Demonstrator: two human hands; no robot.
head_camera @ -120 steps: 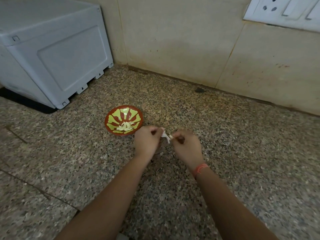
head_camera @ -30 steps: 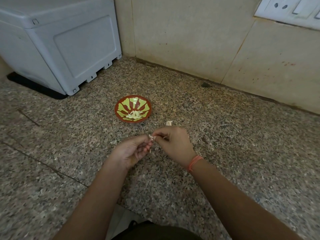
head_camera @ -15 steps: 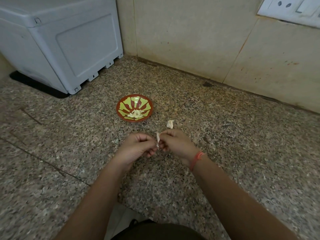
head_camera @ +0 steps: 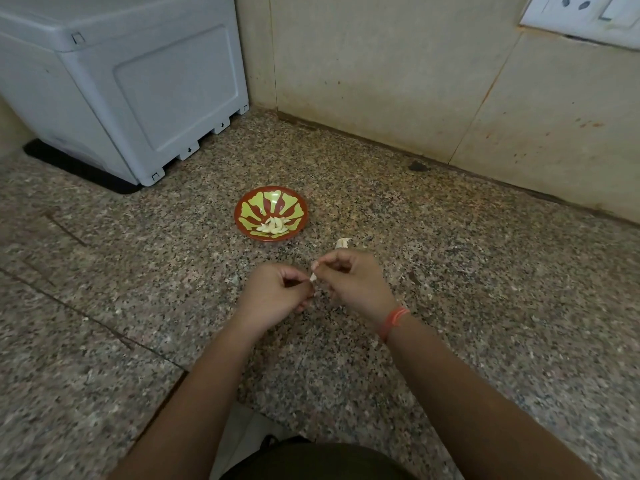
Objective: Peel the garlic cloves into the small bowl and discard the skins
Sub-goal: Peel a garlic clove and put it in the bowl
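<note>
Now both hands meet low over the speckled granite counter [head_camera: 138,271], fingers curled in. The right hand [head_camera: 353,282] pinches a small pale garlic clove [head_camera: 313,276] between thumb and forefinger, and the left hand [head_camera: 277,292] closes its own thumb and fingertip on the clove's lower end, so the clove sits between the two, off the counter. A red thread [head_camera: 394,318] circles the right wrist.

At about 11 o'clock from the hands, near them but not touching, stands the small bowl [head_camera: 273,202] — red with yellow-green petals — with a little heap of peeled cloves [head_camera: 273,226] in its near side. A whitish scrap of skin [head_camera: 343,242] lies on the counter just beyond the right hand, at its 12 o'clock and at 4 o'clock from the bowl.

Farther off at 10 o'clock a grey plastic appliance [head_camera: 138,81] sits against the beige tiled wall [head_camera: 381,81]; at 2 o'clock, high on the wall, a white switch plate [head_camera: 581,15] shows.
</note>
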